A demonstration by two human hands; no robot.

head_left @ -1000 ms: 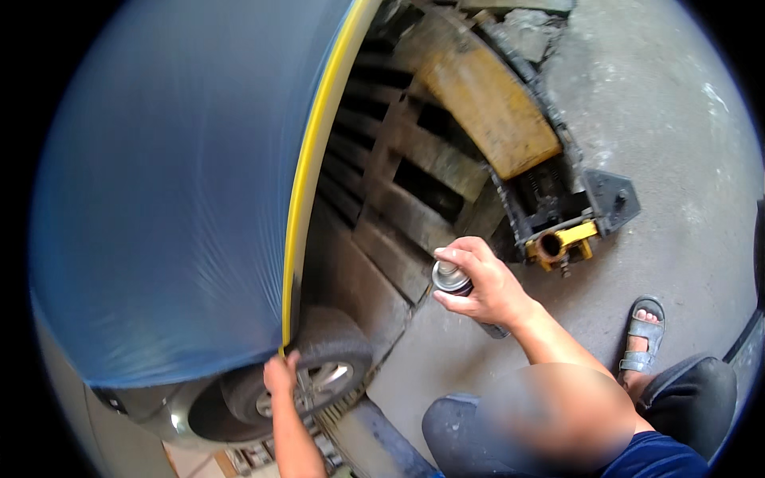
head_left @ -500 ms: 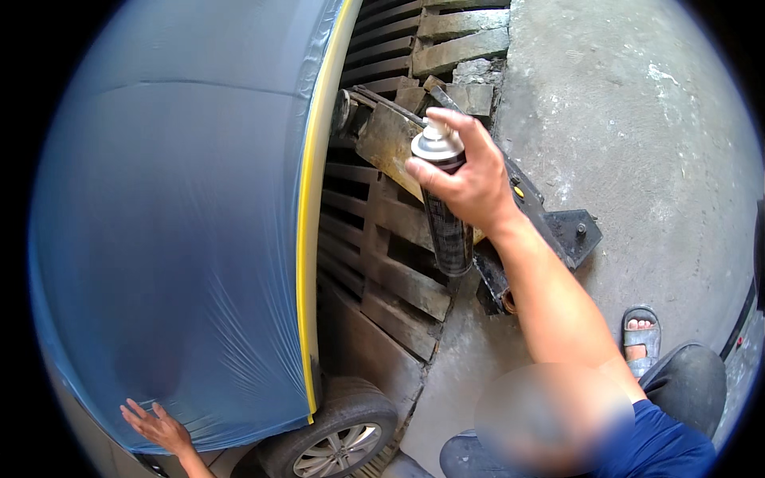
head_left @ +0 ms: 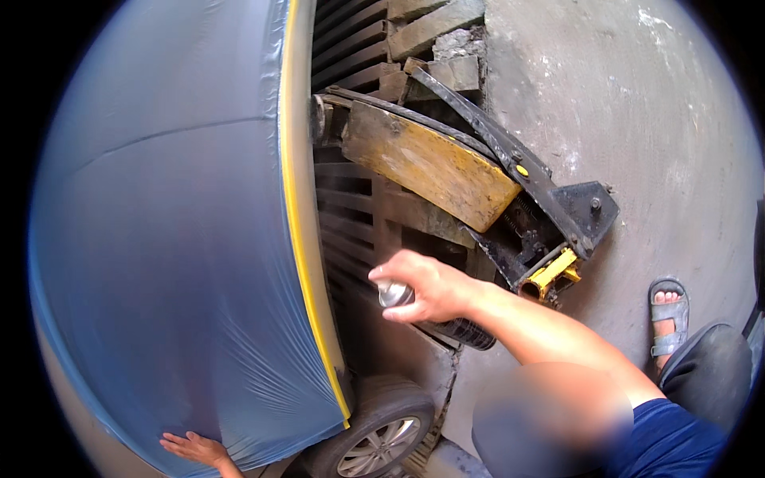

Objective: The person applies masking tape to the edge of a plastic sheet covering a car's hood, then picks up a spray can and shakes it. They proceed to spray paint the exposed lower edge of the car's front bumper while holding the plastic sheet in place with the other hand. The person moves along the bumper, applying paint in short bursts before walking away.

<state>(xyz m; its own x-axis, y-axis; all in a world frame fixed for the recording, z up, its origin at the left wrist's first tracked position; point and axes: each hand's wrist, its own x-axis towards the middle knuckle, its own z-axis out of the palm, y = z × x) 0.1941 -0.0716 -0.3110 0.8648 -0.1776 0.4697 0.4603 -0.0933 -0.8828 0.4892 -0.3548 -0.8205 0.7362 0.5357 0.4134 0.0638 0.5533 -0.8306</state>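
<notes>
I see yellow tape [head_left: 292, 207] along the edge of a blue sheet [head_left: 183, 239] on a car [head_left: 303, 159]. Right of the tape, not touching it, the right hand [head_left: 430, 288] is wrapped around a spray can [head_left: 466, 333], with one finger up on its top. That top end faces the tape. Left of the tape, near its low end, the left hand [head_left: 195, 448] has its fingers out and looks laid on the sheet. The hands are well apart.

If the finger pushes too long or too close, I think drips could run. The wheel [head_left: 390, 442], just beside the tape's low end, has no cover, so spray might land there. A hard push with the left hand could tug the sheet and lift the tape.

The right hand hides the can's middle. I can't tell if spray is coming out. The left arm [head_left: 229, 468] is cut off past the wrist.
</notes>
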